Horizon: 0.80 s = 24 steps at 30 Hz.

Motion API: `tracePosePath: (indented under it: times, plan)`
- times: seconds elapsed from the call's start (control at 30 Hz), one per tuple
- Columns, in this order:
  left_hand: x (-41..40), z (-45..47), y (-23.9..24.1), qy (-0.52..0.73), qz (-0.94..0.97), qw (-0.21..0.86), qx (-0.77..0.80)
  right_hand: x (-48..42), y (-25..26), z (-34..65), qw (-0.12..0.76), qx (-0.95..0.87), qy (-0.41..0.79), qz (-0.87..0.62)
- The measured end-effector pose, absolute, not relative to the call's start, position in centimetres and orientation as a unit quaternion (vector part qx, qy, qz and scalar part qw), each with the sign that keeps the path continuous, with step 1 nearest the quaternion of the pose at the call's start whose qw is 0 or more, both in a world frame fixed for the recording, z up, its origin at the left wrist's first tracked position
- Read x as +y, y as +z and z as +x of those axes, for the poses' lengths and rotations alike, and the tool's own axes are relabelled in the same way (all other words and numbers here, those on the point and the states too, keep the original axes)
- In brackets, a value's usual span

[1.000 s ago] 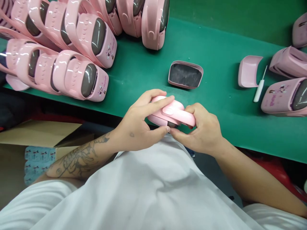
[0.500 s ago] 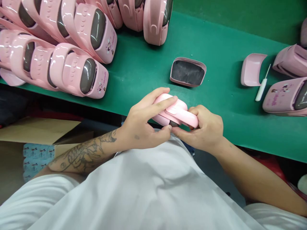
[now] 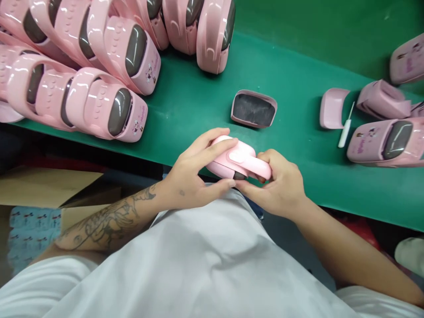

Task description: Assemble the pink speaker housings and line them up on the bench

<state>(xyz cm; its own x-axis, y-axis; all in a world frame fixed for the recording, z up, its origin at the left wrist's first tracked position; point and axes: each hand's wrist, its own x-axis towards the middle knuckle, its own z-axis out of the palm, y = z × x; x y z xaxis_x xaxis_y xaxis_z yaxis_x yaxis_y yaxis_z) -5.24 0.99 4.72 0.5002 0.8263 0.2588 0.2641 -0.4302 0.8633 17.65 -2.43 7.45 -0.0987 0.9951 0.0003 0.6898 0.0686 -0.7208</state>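
Close to my body, at the table's edge, both hands hold a small pink plastic case with a handle (image 3: 241, 154); a dark window shows on its lower side. My left hand (image 3: 195, 174) wraps its left end, fingers over the top and thumb below. At the other end, my right hand (image 3: 281, 183) grips near the handle, its thumb at the dark window; the right fingers are partly hidden. Just beyond the hands, a pink open shell with a dark inside (image 3: 254, 109) lies on the green table (image 3: 291, 137).
Several pink handled cases with dark windows (image 3: 106, 106) crowd the left and back left. To the right lie a curved pink cover (image 3: 332, 108), a white-handled thin tool (image 3: 346, 131) and more pink cases (image 3: 367, 143). Below left is an open cardboard box (image 3: 43, 185) with blue printed packs (image 3: 33, 229).
The view has shifted, so things on the table appear lower and those at the right further left. Both hands keep their hold on the pink case, with hardly any change in grip.
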Motion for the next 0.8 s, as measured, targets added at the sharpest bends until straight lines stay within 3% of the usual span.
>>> tracePosePath:
  times: [0.23,0.8]
  plan:
    - [0.2,-3.1,2.0,0.387,0.787,0.315,0.362,-2.7,10.0,18.2,0.243,-0.610,0.358,-0.664]
    - [-0.6,-2.5,3.9,0.403,0.778,0.343,0.338,-3.7,8.9,17.8,0.283,-0.562,0.357,-0.690]
